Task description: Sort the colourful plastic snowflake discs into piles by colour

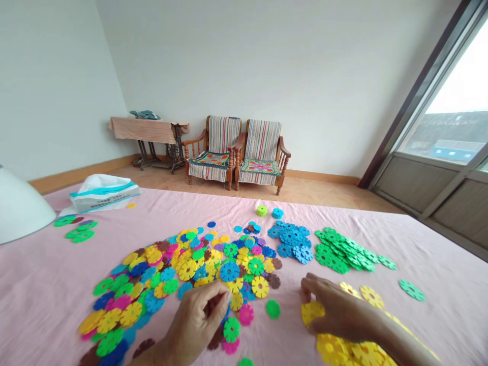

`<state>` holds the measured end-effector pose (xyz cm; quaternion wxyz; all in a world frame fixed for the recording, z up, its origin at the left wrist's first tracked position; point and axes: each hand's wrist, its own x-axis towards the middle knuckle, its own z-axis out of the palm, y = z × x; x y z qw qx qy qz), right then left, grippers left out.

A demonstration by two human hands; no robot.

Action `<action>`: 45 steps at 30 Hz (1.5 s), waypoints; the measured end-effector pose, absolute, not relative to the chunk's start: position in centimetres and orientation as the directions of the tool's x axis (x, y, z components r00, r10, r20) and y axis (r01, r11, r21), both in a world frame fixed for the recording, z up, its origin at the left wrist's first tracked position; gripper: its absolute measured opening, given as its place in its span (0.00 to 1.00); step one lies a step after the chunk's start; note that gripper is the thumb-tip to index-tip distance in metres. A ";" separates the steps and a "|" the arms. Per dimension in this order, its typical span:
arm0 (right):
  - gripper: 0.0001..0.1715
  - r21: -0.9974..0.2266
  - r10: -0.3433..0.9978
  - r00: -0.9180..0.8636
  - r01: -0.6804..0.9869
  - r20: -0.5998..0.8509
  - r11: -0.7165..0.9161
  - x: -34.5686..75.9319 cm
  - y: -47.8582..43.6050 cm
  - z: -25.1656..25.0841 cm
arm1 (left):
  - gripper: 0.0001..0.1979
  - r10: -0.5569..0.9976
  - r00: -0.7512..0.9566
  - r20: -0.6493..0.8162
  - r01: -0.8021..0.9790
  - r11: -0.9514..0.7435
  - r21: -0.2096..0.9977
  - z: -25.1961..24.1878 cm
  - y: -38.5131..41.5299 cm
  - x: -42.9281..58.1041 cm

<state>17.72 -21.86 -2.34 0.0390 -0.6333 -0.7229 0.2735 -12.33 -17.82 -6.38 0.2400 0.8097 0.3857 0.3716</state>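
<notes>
Just right of the mixed heap of plastic snowflake discs [183, 269]: my right hand [339, 310], fingers pressed together atop a yellow disc [311, 312], thin, light, stiff, best taken by its notched rim; my left hand [194, 317], fingers curled at the heap's near edge, any pinch hidden.

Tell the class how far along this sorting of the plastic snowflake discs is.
Done: the blue discs and green discs lie in separate single-colour piles, and the yellow discs form a pile at lower right. In hand: the right hand rests on a yellow disc, and the left hand works at the mixed heap. Left: that large heap, where many colours lie jumbled together.
</notes>
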 end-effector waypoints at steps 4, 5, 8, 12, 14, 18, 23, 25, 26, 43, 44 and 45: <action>0.18 -0.470 0.942 -0.155 0.883 -0.298 -0.003 17.8 -22.0 -2.3 | 0.15 0.797 0.431 0.424 0.440 -0.596 0.672 -6.1 -18.0 -12.3; 0.18 -0.475 0.942 -0.150 0.880 -0.302 -0.013 17.9 -22.0 -2.3 | 0.15 0.796 0.431 0.425 0.437 -0.596 0.674 -6.1 -18.0 -12.2; 0.16 -0.482 0.938 -0.182 0.876 -0.295 0.019 18.0 -22.4 -2.2 | 0.15 0.798 0.432 0.419 0.441 -0.592 0.674 -6.2 -17.9 -12.2; 0.16 -0.491 0.944 -0.204 0.869 -0.258 0.053 18.0 -22.9 -2.0 | 0.15 0.797 0.425 0.430 0.465 -0.599 0.652 -6.4 -17.8 -12.3; 0.18 -0.484 0.945 -0.201 0.874 -0.257 0.055 18.0 -23.1 -1.9 | 0.15 0.796 0.428 0.428 0.471 -0.600 0.646 -6.4 -17.8 -12.3; 0.20 -0.402 0.942 -0.196 0.913 -0.272 0.073 18.1 -23.0 -1.9 | 0.15 0.795 0.436 0.423 0.472 -0.601 0.644 -6.4 -17.7 -12.4; 0.21 -0.395 0.926 -0.194 0.917 -0.323 0.054 18.5 -22.5 -2.2 | 0.15 0.793 0.432 0.429 0.479 -0.605 0.636 -6.5 -17.7 -12.4; 0.23 -0.417 0.919 -0.209 0.907 -0.333 0.055 18.4 -22.5 -2.3 | 0.15 0.792 0.435 0.428 0.483 -0.607 0.631 -6.5 -17.7 -12.4; 0.24 -0.431 0.918 -0.222 0.900 -0.330 0.063 18.3 -22.6 -2.3 | 0.15 0.790 0.438 0.428 0.484 -0.609 0.628 -6.5 -17.7 -12.4; 0.26 -0.612 0.989 0.134 0.778 -0.064 -0.145 29.3 -26.2 -3.6 | 0.13 0.791 0.423 0.442 0.471 -0.608 0.639 -6.6 -17.4 -12.3; 0.25 -0.611 0.990 0.127 0.780 -0.057 -0.135 29.1 -26.4 -3.9 | 0.13 0.791 0.422 0.443 0.472 -0.609 0.638 -6.6 -17.5 -12.3; 0.23 -0.604 0.992 0.124 0.788 -0.033 -0.119 28.9 -26.5 -4.3 | 0.13 0.791 0.420 0.444 0.473 -0.609 0.637 -6.6 -17.5 -12.3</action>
